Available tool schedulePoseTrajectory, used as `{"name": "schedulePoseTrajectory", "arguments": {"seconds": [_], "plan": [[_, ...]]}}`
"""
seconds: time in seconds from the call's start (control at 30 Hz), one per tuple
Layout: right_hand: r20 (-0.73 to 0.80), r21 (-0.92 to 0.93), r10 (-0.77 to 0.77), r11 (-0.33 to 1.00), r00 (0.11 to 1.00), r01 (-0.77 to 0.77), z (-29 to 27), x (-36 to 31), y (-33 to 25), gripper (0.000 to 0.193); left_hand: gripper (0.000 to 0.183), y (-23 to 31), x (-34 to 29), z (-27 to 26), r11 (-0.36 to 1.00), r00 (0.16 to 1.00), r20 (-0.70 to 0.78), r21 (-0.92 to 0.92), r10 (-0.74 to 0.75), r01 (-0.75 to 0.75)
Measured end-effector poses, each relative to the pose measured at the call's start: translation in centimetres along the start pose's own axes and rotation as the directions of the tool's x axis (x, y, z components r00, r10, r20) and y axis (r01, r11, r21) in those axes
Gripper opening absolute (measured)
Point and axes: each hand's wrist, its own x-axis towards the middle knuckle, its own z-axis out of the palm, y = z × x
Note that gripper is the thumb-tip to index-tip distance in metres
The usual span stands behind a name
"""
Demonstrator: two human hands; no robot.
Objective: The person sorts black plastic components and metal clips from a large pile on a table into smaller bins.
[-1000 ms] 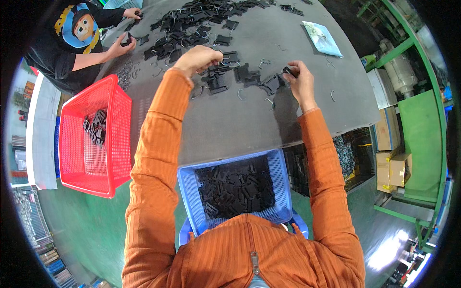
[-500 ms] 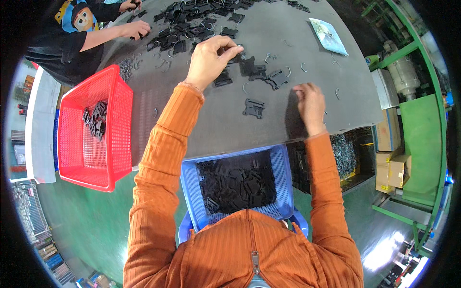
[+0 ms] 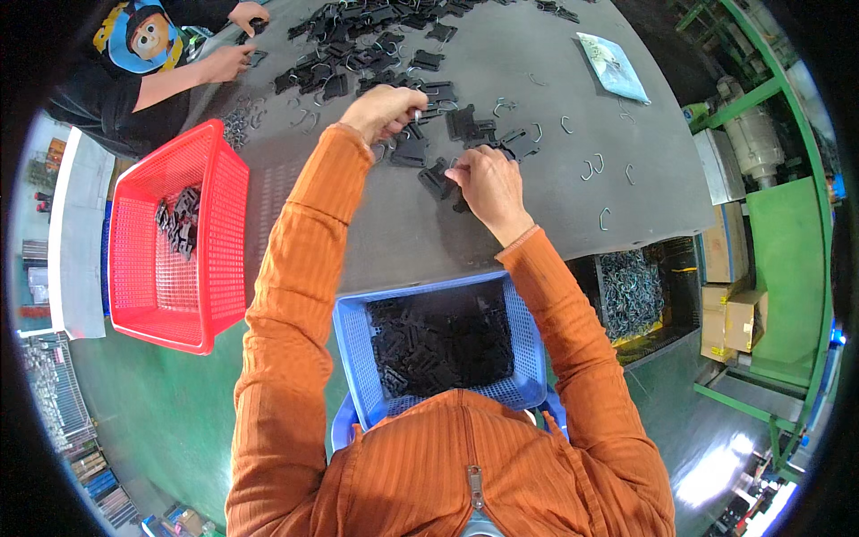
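Note:
Over the table's middle, my left hand [image 3: 385, 114] is closed in a pinch beside black plastic parts; what its fingertips hold is too small to make out. My right hand [image 3: 494, 186] has thumb and fingers closed at the edge of a dark flat plastic part [image 3: 435, 180], tilted up just left of the thumb. Another black plastic part [image 3: 463, 123] lies between and beyond my hands. Thin bent metal hooks [image 3: 566, 125] are scattered to the right. My right fingers partly hide the parts beneath them.
A large heap of black parts [image 3: 358, 54] covers the far table [image 3: 304, 215]. A red basket [image 3: 228, 268] stands left, a blue basket [image 3: 353, 331] of black parts before me. A plastic bag [image 3: 617, 72] lies far right. A co-worker's hands [image 3: 228, 63] work far left.
My right hand has come left from the table's right side to the black parts. Loose hooks now show where it was. My left hand has dropped slightly nearer and left.

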Motion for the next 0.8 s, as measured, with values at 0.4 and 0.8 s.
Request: {"name": "schedulePoseTrajectory", "arguments": {"seconds": [0.4,0.8], "plan": [[0.198,-0.197,0.287,0.948,0.937,-0.248,0.0,2.6,-1.6,0.028,0.024,-2.5,-3.4,3.3,0.5,0.569,-0.618,0.782,0.543,0.372],[0.132,-0.001,0.276,0.96,0.952,-0.278,-2.5,0.9,0.9,0.022,0.024,-3.2,-6.4,8.8,0.507,0.552,-0.184,0.689,0.813,-0.518]]}}
